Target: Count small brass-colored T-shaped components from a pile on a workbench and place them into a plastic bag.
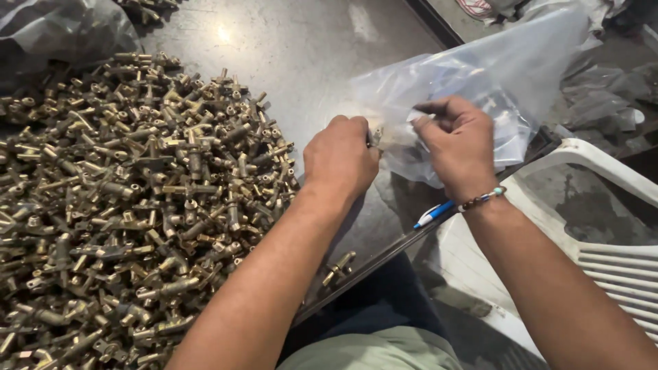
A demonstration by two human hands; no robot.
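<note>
Hands — left (339, 161) and right (458, 144) — grip one clear bag (507, 75).

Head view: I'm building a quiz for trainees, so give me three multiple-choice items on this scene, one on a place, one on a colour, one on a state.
1. Where does the pile of brass fittings lie?
A. left on the metal table
B. on the white plastic chair
C. inside the clear plastic bag

2. What colour is the pen at the table edge?
A. red
B. blue and white
C. green

3. What is the right hand doing?
A. resting flat on the pile
B. hanging free
C. pinching the bag

Answers: 1 A, the heap covers the table's left side. 2 B, a blue barrel with a white tip. 3 C, its fingers grip the bag while the left hand holds a small fitting at it.
</note>
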